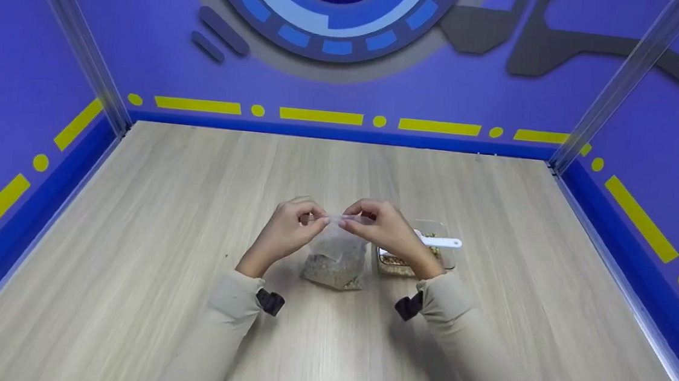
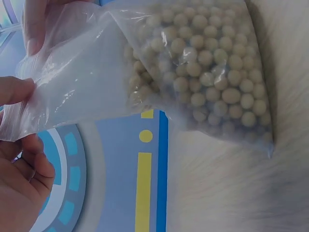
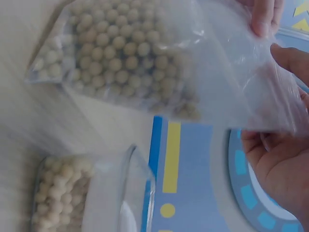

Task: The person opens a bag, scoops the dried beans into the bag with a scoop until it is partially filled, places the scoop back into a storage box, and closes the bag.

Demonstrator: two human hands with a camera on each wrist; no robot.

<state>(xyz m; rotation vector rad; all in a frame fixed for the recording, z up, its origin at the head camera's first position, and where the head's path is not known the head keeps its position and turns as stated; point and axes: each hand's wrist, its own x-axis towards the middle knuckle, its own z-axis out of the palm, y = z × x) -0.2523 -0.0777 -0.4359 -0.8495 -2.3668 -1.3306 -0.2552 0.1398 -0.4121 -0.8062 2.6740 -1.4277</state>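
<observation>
A clear zip-top bag [image 1: 333, 269] stands upright on the table, its lower part full of round pale beans [image 2: 231, 87]. At its top edge, my left hand [image 1: 288, 230] pinches the left side between thumb and fingers. Close beside it, my right hand [image 1: 390, 228] pinches the right side of the same edge. Seen from the left wrist, the bag's upper part [image 2: 72, 77] is flat and holds no beans. The right wrist view shows my right hand's curled fingers [image 3: 270, 150] under the bag's top edge.
Just right of the bag is a clear rectangular container [image 1: 398, 271] with more of the beans, partly hidden by my right wrist. A white handle [image 1: 445, 242] sticks out over its right side. Blue-purple panels [image 1: 335, 96] enclose the table [image 1: 162, 213] at the back and sides.
</observation>
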